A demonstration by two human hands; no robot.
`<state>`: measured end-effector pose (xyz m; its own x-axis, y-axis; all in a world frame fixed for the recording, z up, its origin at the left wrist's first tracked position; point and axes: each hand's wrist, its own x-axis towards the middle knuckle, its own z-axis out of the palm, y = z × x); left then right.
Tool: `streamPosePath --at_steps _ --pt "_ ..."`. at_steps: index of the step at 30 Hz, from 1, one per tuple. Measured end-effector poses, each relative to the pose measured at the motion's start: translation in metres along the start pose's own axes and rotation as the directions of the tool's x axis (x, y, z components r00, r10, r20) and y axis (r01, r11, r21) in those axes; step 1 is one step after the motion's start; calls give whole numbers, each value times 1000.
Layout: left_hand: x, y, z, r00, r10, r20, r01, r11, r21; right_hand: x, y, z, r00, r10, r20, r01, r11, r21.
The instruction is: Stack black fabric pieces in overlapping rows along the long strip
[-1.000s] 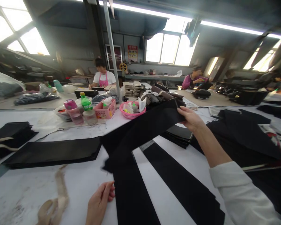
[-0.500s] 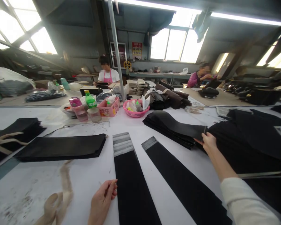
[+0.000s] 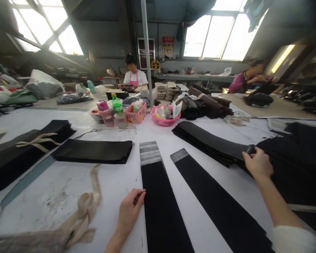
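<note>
My left hand (image 3: 131,211) rests on the white table (image 3: 116,182), thumb and fingers pinched together at the left edge of a long black strip stack (image 3: 163,203). Whether anything is between those fingertips I cannot tell. Pale grey bands cross the far end of these strips. To their right lies a second fanned row of black strips (image 3: 216,200) with a grey far end. My right hand (image 3: 259,164) is closed on the near end of the top black sheet (image 3: 210,135), which curls up between thumb and fingers at the right end of a curved stack.
Another black stack (image 3: 93,151) lies left, beside a tied black bundle (image 3: 52,135) and a loose beige fabric band (image 3: 85,207). A pink basket (image 3: 165,121), a pink box (image 3: 137,114) and a green bottle (image 3: 117,103) stand mid-table. Two people sit across the table.
The view has turned left, shifting everything rightward. My right hand has curled up the end of the top sheet. My left hand stays by the strip's edge.
</note>
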<state>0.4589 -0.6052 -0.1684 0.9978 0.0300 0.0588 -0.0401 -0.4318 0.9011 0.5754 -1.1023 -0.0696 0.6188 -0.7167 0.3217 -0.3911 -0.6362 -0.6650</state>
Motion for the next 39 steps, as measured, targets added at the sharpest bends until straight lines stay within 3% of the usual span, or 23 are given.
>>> streamPosePath --at_steps 2,3,5,6,7,9,11,13,16,20,27,32,34,37,39 --pt "-1 5 1 998 63 -7 -62 994 87 -29 -3 4 967 -254 -28 243 947 -209" --pt "-1 6 2 996 90 0 -89 987 136 -47 -8 12 939 -343 28 343 922 -182" --pt "-1 7 4 991 129 22 -130 967 218 -89 -26 34 850 -441 289 454 891 23" --pt "-2 7 5 989 146 32 -149 957 249 -111 -40 47 768 -477 427 468 874 133" --pt "-2 6 6 986 164 32 -166 948 271 -133 -56 61 648 -530 547 497 838 224" --pt "-3 5 8 980 196 20 -193 936 295 -171 -92 88 419 -634 650 581 737 344" --pt "-3 4 8 977 214 2 -205 931 304 -199 -128 114 301 -702 646 677 634 374" --pt "-2 3 8 976 216 -9 -203 928 313 -213 -157 136 232 -730 643 766 544 342" --pt "0 3 7 978 208 1 -197 925 326 -216 -182 162 213 -731 648 810 503 300" --pt "2 2 7 979 203 18 -197 923 331 -208 -193 179 203 -710 674 827 493 270" --pt "2 1 7 979 202 19 -197 924 328 -213 -202 173 169 -735 657 838 458 297" --pt "2 1 4 988 153 30 -156 951 267 -231 -186 162 155 -767 623 798 469 379" --pt "3 2 3 992 118 40 -124 963 238 -235 -177 159 209 -759 616 699 557 449" --pt "6 3 2 997 70 30 -75 977 199 -233 -165 155 325 -724 609 362 690 626" --pt "7 3 4 999 42 -1 -42 982 183 -231 -159 153 337 -683 648 167 720 673"
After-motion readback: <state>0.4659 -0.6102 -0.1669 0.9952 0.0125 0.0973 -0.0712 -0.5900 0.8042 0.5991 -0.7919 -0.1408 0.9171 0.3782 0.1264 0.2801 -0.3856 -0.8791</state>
